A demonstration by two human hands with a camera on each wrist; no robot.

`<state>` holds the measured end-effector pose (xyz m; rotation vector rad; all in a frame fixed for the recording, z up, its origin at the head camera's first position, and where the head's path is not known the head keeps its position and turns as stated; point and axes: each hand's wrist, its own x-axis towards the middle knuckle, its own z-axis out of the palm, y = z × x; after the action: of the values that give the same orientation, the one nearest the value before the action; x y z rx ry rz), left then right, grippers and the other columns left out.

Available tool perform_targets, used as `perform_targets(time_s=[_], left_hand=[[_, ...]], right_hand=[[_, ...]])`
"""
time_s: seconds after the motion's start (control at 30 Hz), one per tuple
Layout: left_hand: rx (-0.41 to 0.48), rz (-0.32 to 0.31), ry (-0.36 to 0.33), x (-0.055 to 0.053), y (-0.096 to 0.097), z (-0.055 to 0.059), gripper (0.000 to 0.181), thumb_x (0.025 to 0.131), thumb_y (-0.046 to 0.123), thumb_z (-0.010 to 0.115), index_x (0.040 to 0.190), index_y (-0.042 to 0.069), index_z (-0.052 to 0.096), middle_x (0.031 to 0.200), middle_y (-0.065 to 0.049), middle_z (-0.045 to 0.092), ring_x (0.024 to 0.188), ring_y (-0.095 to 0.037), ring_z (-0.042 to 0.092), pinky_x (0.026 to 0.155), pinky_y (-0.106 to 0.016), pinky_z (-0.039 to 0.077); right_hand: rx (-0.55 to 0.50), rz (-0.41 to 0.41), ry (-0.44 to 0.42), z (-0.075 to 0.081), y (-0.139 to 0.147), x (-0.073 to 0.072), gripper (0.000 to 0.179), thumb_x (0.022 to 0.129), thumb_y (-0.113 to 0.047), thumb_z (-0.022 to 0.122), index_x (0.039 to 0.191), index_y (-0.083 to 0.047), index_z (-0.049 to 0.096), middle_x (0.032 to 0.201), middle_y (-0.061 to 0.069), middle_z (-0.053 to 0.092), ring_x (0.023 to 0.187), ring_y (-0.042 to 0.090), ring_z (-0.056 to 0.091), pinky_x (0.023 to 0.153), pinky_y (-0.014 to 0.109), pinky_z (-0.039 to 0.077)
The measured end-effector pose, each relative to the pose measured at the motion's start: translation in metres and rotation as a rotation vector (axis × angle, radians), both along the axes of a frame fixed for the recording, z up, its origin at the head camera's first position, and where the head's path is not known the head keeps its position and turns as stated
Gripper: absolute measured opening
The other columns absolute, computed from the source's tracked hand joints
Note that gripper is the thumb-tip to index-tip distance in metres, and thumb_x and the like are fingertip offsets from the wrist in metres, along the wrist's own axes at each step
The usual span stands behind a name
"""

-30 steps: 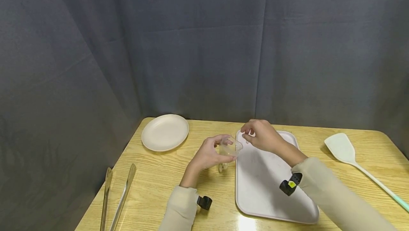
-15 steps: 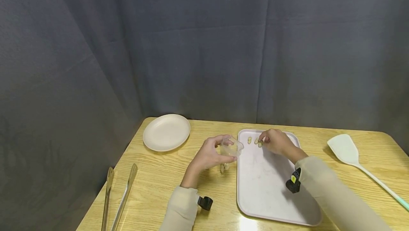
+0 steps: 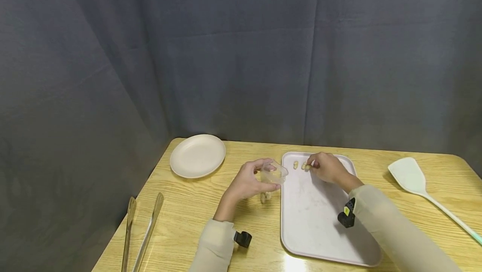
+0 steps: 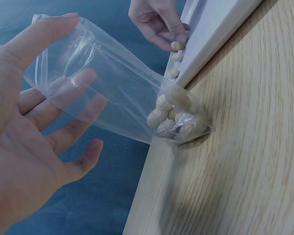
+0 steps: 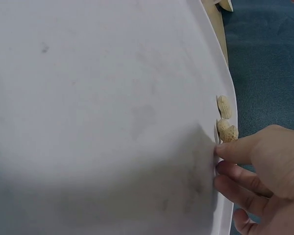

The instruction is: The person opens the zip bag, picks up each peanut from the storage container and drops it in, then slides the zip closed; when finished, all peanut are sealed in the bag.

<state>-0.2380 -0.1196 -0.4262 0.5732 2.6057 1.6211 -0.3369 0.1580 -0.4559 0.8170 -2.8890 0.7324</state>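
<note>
My left hand [image 3: 246, 182] grips the mouth of a clear plastic zip bag [image 4: 122, 88], which hangs just left of the tray. Several peanuts [image 4: 179, 117] are gathered in the bag's bottom, close over the wood. At the far side of a pale tray [image 3: 320, 221], my right hand [image 3: 328, 168] has thumb and fingertips pinched at a peanut [image 5: 230, 133], its shape partly hidden by the thumb. Beside it, along the same far rim, more peanuts lie in a row, the leftmost peanut [image 3: 295, 165] standing a little apart.
A round cream plate [image 3: 197, 156] sits at the back left of the wooden table [image 3: 180, 230]. Metal tongs [image 3: 148, 230] lie at the front left. A white spatula [image 3: 408, 175] with a green handle lies right of the tray. A dark curtain [image 3: 233, 54] hangs behind.
My right hand has moved rightward from the tray's far left corner, uncovering the peanuts there, and lowered a peanut beside them. My left hand with the bag has stayed nearly still.
</note>
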Motion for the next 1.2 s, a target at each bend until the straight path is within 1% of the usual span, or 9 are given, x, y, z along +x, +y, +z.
perform_targets(time_s=[0.1,0.3,0.5,0.6,0.7,0.8,0.93,1.07,1.2], left_hand=[[-0.002,0.004,-0.003,0.001,0.000,0.000,0.071,0.076,0.026,0.087,0.138,0.009,0.058,0.120,-0.006,0.068,0.120,-0.021,0.055,0.107,-0.049,0.037],[0.002,-0.003,0.002,0.000,0.003,-0.001,0.070,0.076,0.024,0.087,0.138,0.008,0.057,0.120,-0.009,0.068,0.121,-0.022,0.055,0.108,-0.047,0.037],[-0.002,0.001,0.001,0.000,0.004,-0.002,0.066,0.076,0.022,0.087,0.135,0.011,0.060,0.120,-0.007,0.068,0.119,-0.021,0.055,0.106,-0.048,0.038],[-0.008,-0.003,0.003,0.000,0.004,-0.001,0.068,0.076,0.022,0.087,0.137,0.010,0.059,0.120,-0.006,0.069,0.117,-0.018,0.057,0.107,-0.046,0.037],[-0.016,-0.006,0.006,0.000,0.004,-0.001,0.070,0.076,0.021,0.086,0.139,0.009,0.057,0.120,-0.004,0.069,0.115,-0.016,0.058,0.107,-0.045,0.038],[-0.021,-0.002,0.014,-0.001,0.002,0.000,0.071,0.076,0.022,0.086,0.139,0.009,0.057,0.118,0.000,0.070,0.114,-0.015,0.058,0.106,-0.046,0.038],[-0.019,-0.006,0.019,-0.001,0.000,0.001,0.072,0.077,0.024,0.087,0.139,0.006,0.056,0.118,-0.001,0.070,0.115,-0.015,0.058,0.106,-0.047,0.038],[-0.020,-0.009,0.018,-0.001,0.000,0.001,0.073,0.077,0.024,0.086,0.140,0.004,0.055,0.118,-0.003,0.070,0.115,-0.016,0.058,0.106,-0.046,0.039],[-0.013,-0.011,0.019,-0.002,0.001,0.001,0.072,0.077,0.023,0.086,0.140,0.006,0.054,0.120,-0.005,0.070,0.116,-0.018,0.059,0.105,-0.047,0.038]], right_hand=[[-0.007,0.000,-0.001,-0.001,0.001,0.000,0.013,0.083,0.002,0.069,0.094,-0.003,0.075,0.073,0.000,0.061,0.065,0.016,0.051,0.060,0.033,0.041],[0.001,-0.022,0.012,-0.001,0.005,0.001,0.011,0.085,0.001,0.070,0.094,-0.001,0.075,0.075,0.001,0.063,0.068,0.017,0.053,0.063,0.036,0.044],[0.010,-0.008,-0.009,0.009,0.007,0.005,0.011,0.087,0.000,0.069,0.096,-0.001,0.075,0.081,0.004,0.067,0.071,0.018,0.057,0.065,0.038,0.047],[-0.003,0.037,0.032,0.020,0.004,0.009,0.009,0.087,-0.001,0.069,0.094,-0.002,0.076,0.083,0.004,0.070,0.075,0.019,0.062,0.067,0.041,0.050],[-0.038,0.096,0.096,0.039,-0.006,0.018,0.008,0.087,0.000,0.070,0.091,-0.003,0.076,0.084,0.004,0.072,0.073,0.017,0.064,0.065,0.038,0.053],[-0.086,0.154,0.152,0.061,-0.023,0.029,0.009,0.087,0.001,0.070,0.090,-0.005,0.077,0.086,0.004,0.073,0.066,0.012,0.061,0.058,0.031,0.051],[-0.119,0.232,0.195,0.085,-0.044,0.047,0.010,0.086,0.001,0.072,0.093,-0.005,0.076,0.091,0.004,0.073,0.064,0.009,0.057,0.056,0.026,0.049],[-0.114,0.290,0.214,0.097,-0.057,0.061,0.012,0.085,0.002,0.073,0.094,-0.004,0.076,0.093,0.004,0.073,0.068,0.009,0.059,0.059,0.027,0.052],[-0.114,0.317,0.222,0.098,-0.062,0.066,0.012,0.084,0.002,0.073,0.095,-0.003,0.076,0.093,0.004,0.073,0.070,0.010,0.060,0.062,0.028,0.054]])
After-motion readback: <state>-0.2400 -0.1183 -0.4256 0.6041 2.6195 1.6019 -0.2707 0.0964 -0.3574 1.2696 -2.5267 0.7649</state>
